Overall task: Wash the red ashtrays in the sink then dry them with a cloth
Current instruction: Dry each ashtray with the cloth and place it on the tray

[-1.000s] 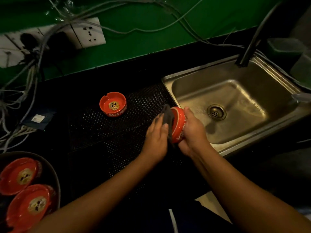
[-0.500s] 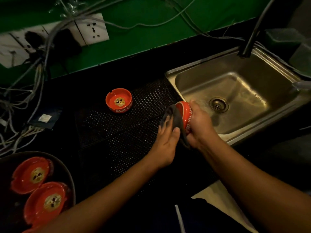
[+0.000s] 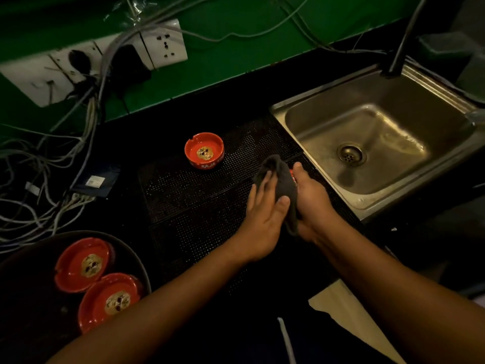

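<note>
At 8 o'clock off the sink (image 3: 328, 88), your right hand (image 3: 313, 206) grips the ashtray (image 3: 293, 175), mostly hidden under the cloth (image 3: 279, 174). Your left hand (image 3: 263, 208) presses the cloth on with straight fingers. The ashtray is likely hard, wet-slick and breakable, so hold its rim firmly.

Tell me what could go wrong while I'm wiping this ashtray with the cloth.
1. The ashtray is held on edge by your right hand alone, mostly hidden under the cloth that your left hand presses on. A slip could drop it onto the mat or the sink rim and chip it.
2. Loose cables and wall sockets sit left of the mat, so drips might reach them.
</note>
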Motion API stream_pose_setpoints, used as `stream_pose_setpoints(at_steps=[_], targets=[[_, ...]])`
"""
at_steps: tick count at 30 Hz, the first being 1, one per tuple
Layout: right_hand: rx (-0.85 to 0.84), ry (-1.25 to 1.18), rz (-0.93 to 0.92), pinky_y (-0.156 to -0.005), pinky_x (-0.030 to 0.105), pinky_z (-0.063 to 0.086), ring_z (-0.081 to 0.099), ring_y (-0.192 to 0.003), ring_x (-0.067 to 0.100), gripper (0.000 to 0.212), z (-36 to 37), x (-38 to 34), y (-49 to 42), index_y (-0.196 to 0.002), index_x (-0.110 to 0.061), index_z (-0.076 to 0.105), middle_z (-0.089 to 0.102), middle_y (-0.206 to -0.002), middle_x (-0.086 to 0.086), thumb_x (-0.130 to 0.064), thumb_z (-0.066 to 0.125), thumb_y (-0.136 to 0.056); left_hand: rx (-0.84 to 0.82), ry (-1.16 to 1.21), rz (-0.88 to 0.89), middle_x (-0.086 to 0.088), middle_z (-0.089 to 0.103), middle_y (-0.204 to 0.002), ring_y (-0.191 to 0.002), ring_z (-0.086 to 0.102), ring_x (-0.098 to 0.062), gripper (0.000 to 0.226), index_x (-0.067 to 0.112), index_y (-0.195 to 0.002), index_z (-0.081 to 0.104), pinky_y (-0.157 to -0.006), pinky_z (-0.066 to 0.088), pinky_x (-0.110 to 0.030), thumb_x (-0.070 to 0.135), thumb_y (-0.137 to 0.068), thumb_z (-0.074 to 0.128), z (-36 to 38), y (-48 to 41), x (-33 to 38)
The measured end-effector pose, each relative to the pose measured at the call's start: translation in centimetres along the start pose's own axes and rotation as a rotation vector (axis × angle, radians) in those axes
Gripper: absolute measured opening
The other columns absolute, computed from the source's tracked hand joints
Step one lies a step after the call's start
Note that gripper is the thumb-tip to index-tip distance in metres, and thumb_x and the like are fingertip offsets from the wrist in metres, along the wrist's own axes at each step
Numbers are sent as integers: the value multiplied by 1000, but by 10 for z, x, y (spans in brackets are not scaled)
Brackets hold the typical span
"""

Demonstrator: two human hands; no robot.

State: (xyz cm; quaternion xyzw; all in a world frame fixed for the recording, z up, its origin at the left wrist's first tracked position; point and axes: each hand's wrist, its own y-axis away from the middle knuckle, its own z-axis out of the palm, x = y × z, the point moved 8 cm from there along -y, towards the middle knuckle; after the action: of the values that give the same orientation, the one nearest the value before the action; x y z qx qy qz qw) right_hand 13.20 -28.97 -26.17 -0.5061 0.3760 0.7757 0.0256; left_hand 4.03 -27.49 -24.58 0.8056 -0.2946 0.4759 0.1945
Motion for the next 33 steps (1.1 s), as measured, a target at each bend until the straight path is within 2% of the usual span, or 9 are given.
stream_pose_setpoints(at_steps=[5, 8, 13, 15, 17, 20, 24, 29, 33], targets=[[-91, 162, -9, -44, 18, 48, 68, -54, 11, 50, 14, 15, 16, -90, -12, 67, 70, -61, 1, -51, 36, -99, -9, 193, -109, -8, 47, -137, -128, 43, -19, 53, 27, -137, 42, -111, 31, -45, 55, -91, 34, -25, -7, -15], [-181, 254, -27, -49, 20, 51, 70, -60, 15, 53, 21, 16, 25, -101, -6, 66, 71, -72, 8, -51, 38, -98, -69, 424, -248, -13, 64, -116, -109, 61, -24, 29, 25, -117, 56, -102, 42, -49, 38, -101, 36, -34, -3, -21], [-348, 289, -112, -58, 28, 52, 63, -55, 20, 56, 28, -11, 39, -82, -4, 64, 62, -62, 10, -58, 53, -84, -203, 699, -518, -9, 71, -99, -93, 67, -21, 41, 22, -104, 68, -84, 52, -35, 52, -92, 41, -42, 13, -36], [-331, 323, -147, -69, 40, 52, 59, -61, 30, 66, 24, -18, 38, -86, 1, 64, 57, -68, 19, -65, 60, -78, -250, 775, -532, -8, 72, -87, -81, 69, -20, 40, 19, -89, 73, -77, 51, -35, 51, -85, 50, -45, 19, -29], [-312, 339, -172, -68, 39, 51, 57, -56, 27, 60, 23, -19, 37, -65, -5, 61, 56, -60, 14, -64, 58, -78, -220, 802, -501, -8, 71, -77, -72, 68, -20, 33, 16, -84, 70, -70, 55, -34, 44, -87, 53, -53, 18, -22], [-291, 333, -185, -53, 20, 46, 54, -44, 11, 55, 24, -14, 39, -48, -17, 58, 56, -47, -1, -46, 47, -93, -161, 616, -342, -7, 70, -73, -69, 68, -20, 30, 12, -86, 66, -65, 56, -31, 35, -95, 50, -67, 12, -9], [-260, 354, -162, -51, 20, 49, 61, -48, 14, 41, 26, 3, 44, -77, -4, 70, 66, -56, 5, -36, 51, -96, -174, 154, -178, -9, 69, -69, -64, 66, -20, 33, 6, -77, 65, -63, 51, -33, 32, -94, 54, -62, 10, 1], [-93, -121, -13, -59, 32, 56, 66, -59, 22, 40, 16, 25, 39, -83, -4, 66, 68, -69, 13, -40, 53, -95, 111, 837, -474, -8, 69, -73, -65, 68, -23, 31, 11, -86, 68, -61, 56, -39, 39, -92, 55, -59, 30, -18], [-31, -236, -22, -53, 28, 55, 67, -57, 19, 42, 14, 36, 36, -76, -9, 67, 70, -65, 7, -40, 48, -98, 209, 866, -598, -5, 70, -71, -60, 69, -20, 29, 18, -79, 69, -52, 55, -32, 45, -86, 59, -62, 36, -31]])
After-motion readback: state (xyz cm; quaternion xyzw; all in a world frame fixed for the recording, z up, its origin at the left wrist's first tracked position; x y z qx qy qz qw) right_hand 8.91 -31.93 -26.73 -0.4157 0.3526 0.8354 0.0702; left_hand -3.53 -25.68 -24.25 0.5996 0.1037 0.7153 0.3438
